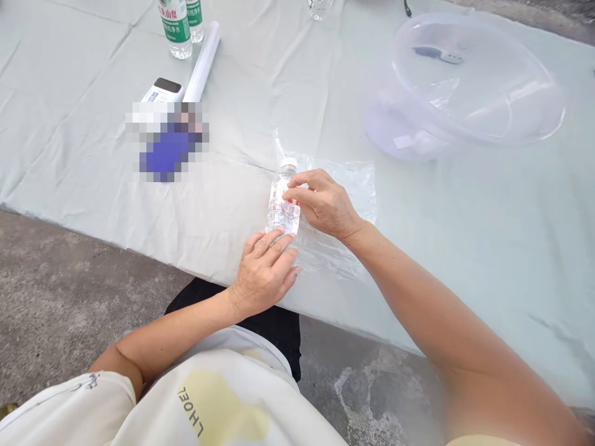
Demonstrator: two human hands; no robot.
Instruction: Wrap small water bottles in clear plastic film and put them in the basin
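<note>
Small water bottle (282, 201) lies on its side on a clear plastic bag (341, 210), long axis running away from the person, white cap at the far end. Right hand (325, 203) comes in from the bottle's right, fingers curled over its upper body and touching the label. Left hand (264, 269) sits just nearer than the base, fingers together, tips resting against it. Both are equally close.

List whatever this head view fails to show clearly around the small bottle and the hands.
- Small bottle: base hidden under left hand; label partly covered by right hand.
- Item beside the white roll: pixelated.
- Two green-label bottles: tops cut by the upper edge.
- Clear basin: contents blurred.
</note>
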